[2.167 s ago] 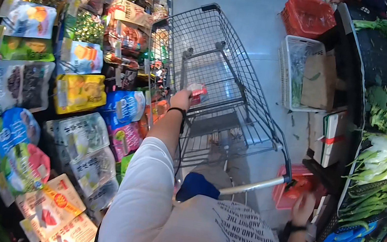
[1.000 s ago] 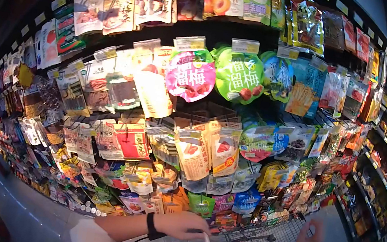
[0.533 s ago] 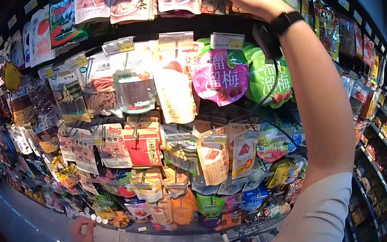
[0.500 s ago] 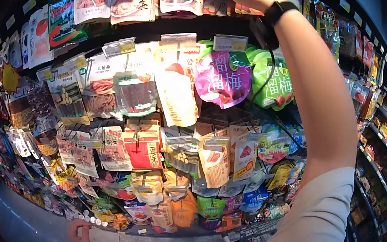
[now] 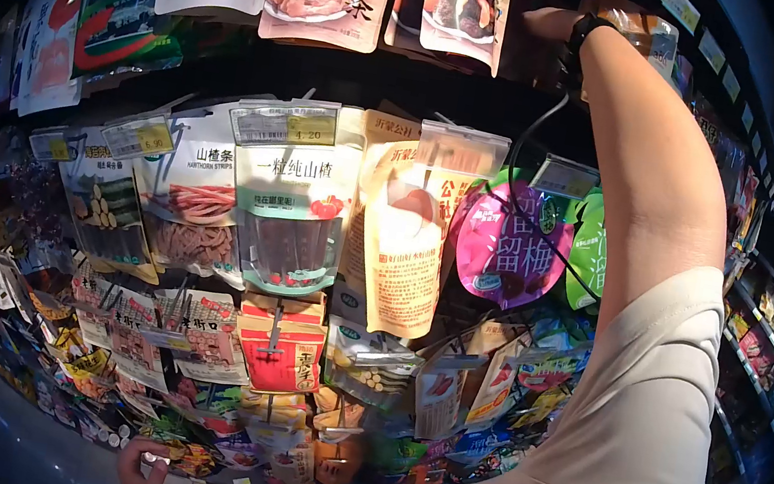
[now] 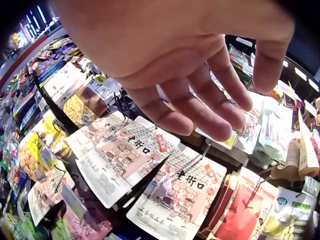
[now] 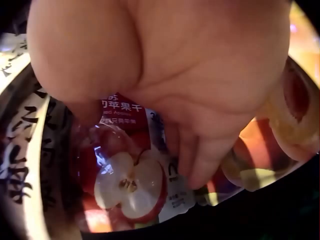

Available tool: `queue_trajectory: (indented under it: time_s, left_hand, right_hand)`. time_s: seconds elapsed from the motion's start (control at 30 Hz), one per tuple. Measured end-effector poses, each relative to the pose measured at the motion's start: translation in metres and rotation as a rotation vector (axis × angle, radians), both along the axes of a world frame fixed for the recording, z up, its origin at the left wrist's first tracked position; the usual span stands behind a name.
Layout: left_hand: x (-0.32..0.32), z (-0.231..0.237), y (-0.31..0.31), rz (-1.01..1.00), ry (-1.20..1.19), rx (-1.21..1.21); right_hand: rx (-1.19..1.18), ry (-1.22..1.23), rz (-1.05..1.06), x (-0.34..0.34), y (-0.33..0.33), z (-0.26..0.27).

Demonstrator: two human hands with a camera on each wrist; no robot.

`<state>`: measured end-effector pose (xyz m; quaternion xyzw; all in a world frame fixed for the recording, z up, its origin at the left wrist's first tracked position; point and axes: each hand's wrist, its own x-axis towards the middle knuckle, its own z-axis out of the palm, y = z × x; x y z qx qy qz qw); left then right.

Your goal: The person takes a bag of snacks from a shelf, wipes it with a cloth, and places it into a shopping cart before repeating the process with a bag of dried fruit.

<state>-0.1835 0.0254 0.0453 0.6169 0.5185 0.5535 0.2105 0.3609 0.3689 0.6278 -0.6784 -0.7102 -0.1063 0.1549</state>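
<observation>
My right hand point(image 5: 555, 25) reaches into the top row of hanging snack packs, its fingers mostly in shadow and partly hidden in the head view. In the right wrist view this hand point(image 7: 185, 75) grips a dried apple bag point(image 7: 130, 185) printed with a halved apple. Its thumb is at the bag's left side and its fingers bend down along the right. A peach-printed bag point(image 7: 265, 145) hangs beside it. My left hand point(image 6: 190, 65) holds nothing, fingers loosely bent, in front of white and pink printed snack packs point(image 6: 175, 195); it is low in the head view.
Hawthorn packs point(image 5: 291, 207), a beige pouch point(image 5: 404, 265) and a purple round bag point(image 5: 513, 247) hang on hooks below my right arm, with clear price-tag holders point(image 5: 462, 151) jutting out. A cable point(image 5: 523, 152) hangs from the right wrist. More shelves point(image 5: 764, 353) stand at right.
The cart went from view as my head turned to the snack rack. My right hand rose to the top row and moved in among the packs; the rack now looks closer. The left hand stays low.
</observation>
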Motion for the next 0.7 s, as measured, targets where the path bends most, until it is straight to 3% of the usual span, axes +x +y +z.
queue_trajectory:
  time_s: [0.07, 0.1, 0.37, 0.47, 0.53, 0.7]
  left_hand:
    - [0.007, 0.014, 0.010, 0.054, 0.036, -0.066]
    - [0.009, 0.018, 0.014, 0.063, 0.071, -0.118]
    - [0.021, 0.018, 0.037, 0.044, -0.099, -0.168]
    - [0.017, -0.001, 0.047, 0.077, 0.012, -0.148]
    - [0.021, 0.013, 0.049, 0.123, -0.199, -0.155]
    - [0.010, 0.012, 0.056, 0.235, -0.187, -0.098]
  right_hand:
    - [0.049, -0.290, -0.117, 0.014, 0.006, 0.013]
    - [0.053, 0.155, -0.267, -0.025, -0.046, -0.009]
    - [0.074, 0.307, -0.123, 0.049, 0.030, 0.015]
    - [0.097, 0.354, -0.056, 0.039, 0.049, 0.011]
    - [0.108, 0.391, -0.008, 0.054, 0.060, 0.017]
    - [0.162, 0.508, 0.076, 0.086, 0.081, 0.036]
